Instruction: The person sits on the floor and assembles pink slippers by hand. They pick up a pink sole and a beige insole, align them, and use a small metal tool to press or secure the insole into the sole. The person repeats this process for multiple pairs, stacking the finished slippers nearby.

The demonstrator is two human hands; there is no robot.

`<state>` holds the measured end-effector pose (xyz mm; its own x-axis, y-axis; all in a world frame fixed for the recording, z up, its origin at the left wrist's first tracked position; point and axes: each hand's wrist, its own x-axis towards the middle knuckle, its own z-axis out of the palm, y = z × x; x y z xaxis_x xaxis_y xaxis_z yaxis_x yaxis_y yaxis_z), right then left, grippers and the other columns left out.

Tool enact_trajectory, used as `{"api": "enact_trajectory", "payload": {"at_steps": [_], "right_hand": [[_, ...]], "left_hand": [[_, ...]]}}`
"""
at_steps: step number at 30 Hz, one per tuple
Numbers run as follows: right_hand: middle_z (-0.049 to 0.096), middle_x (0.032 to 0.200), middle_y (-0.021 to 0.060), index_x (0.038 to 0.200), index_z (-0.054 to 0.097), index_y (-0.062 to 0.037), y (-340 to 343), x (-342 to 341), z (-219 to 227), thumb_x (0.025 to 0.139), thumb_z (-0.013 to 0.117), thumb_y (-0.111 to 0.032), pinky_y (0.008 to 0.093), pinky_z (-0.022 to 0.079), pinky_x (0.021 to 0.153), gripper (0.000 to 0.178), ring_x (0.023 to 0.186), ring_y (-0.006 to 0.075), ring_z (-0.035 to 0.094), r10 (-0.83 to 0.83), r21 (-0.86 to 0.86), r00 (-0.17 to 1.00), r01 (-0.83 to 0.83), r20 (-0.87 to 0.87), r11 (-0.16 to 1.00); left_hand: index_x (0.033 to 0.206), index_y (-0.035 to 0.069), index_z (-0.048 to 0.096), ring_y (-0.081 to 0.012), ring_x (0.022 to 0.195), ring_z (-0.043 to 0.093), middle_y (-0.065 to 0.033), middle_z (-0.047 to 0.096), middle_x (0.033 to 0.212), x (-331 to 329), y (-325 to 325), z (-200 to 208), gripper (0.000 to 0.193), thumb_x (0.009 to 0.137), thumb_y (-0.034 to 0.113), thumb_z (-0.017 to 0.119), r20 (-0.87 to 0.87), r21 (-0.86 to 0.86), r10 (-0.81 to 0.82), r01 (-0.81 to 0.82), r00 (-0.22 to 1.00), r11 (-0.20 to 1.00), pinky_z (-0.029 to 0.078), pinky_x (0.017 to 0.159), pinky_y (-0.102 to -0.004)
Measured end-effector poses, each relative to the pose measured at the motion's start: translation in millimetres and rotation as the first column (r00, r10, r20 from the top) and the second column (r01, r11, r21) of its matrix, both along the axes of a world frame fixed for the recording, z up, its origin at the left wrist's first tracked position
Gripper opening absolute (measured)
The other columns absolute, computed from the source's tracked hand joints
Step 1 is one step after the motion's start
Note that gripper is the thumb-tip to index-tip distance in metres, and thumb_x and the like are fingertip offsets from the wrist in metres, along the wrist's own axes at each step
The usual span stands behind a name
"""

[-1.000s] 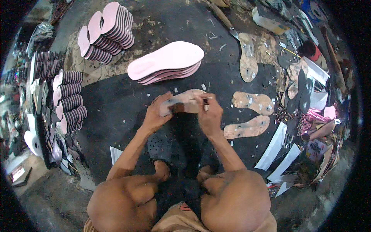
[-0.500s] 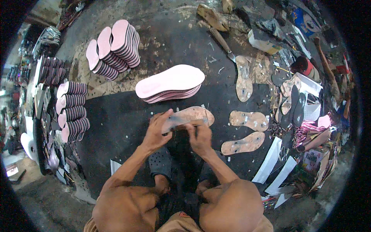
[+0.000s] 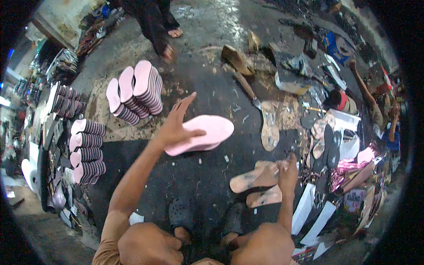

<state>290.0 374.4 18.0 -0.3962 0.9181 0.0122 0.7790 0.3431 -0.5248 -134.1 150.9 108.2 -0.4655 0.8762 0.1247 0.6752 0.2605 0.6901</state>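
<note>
My left hand (image 3: 176,126) reaches over a small stack of pale pink insoles (image 3: 207,130), fingers spread and thumb lying across the top one. To the right, my right hand (image 3: 288,174) has its fingers curled at the end of a tan insole template (image 3: 249,178) with dark smudges. That template lies across other foot-shaped pieces, and a second tan template (image 3: 264,197) shows below it. My right fingertips are partly hidden. Another tan template (image 3: 270,128) lies farther off, beside the tip of a wooden-handled knife (image 3: 247,87).
Tall stacks of pink-and-dark insoles (image 3: 148,86) stand at the far left, with more striped stacks (image 3: 88,150) nearer. White strips (image 3: 304,207), dark soles and scraps lie at right. A person's legs (image 3: 154,26) are at the far edge. My clogs (image 3: 181,212) rest on the dark mat.
The tan template has gone from between both hands to the right, onto the other templates, with my right hand. My left hand has moved to the pink stack. The view has tilted up; a person's legs appear.
</note>
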Motion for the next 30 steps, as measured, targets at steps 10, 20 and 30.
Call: {"api": "enact_trajectory", "payload": {"at_steps": [10, 20, 30], "right_hand": [[0.061, 0.150, 0.0151, 0.163, 0.042, 0.0041, -168.5, -184.5, -58.7, 0.105, 0.077, -0.047, 0.0395, 0.048, 0.117, 0.085, 0.135, 0.0246, 0.060, -0.579, -0.867, 0.665, -0.469, -0.473, 0.169], [0.069, 0.136, 0.0241, 0.145, 0.058, 0.0052, -128.3, -101.2, -47.3, 0.109, 0.069, -0.029, 0.0429, 0.056, 0.105, 0.050, 0.122, 0.0324, 0.071, 0.261, -0.328, 0.843, -0.442, -0.470, 0.835], [0.054, 0.148, 0.0211, 0.164, 0.034, -0.0068, -159.1, -91.9, 54.9, 0.089, 0.088, -0.012, 0.0470, 0.052, 0.115, 0.093, 0.140, 0.0377, 0.059, 0.385, -0.253, 0.699, -0.625, -0.602, 0.739]], "left_hand": [[0.174, -0.007, -0.004, -0.0388, 0.165, 0.026, -0.0342, 0.020, 0.178, 23.6, -31.5, -78.0, 0.151, 0.083, 0.078, 0.082, 0.564, -0.392, 0.028, 0.238, 0.826, 0.889, 0.025, 0.134, -0.0429], [0.178, 0.008, 0.014, -0.0576, 0.166, 0.009, -0.0328, 0.023, 0.179, 113.2, -138.9, -146.7, 0.129, 0.088, 0.075, 0.079, 0.417, -0.469, 0.296, -0.076, 0.860, 0.880, 0.016, 0.135, -0.0595], [0.174, 0.007, 0.019, -0.0380, 0.162, 0.031, -0.0185, 0.030, 0.172, 148.3, -119.8, -49.8, 0.113, 0.089, 0.031, 0.090, 0.543, 0.107, 0.117, -0.207, 0.831, 0.972, 0.027, 0.134, -0.0539]]}}
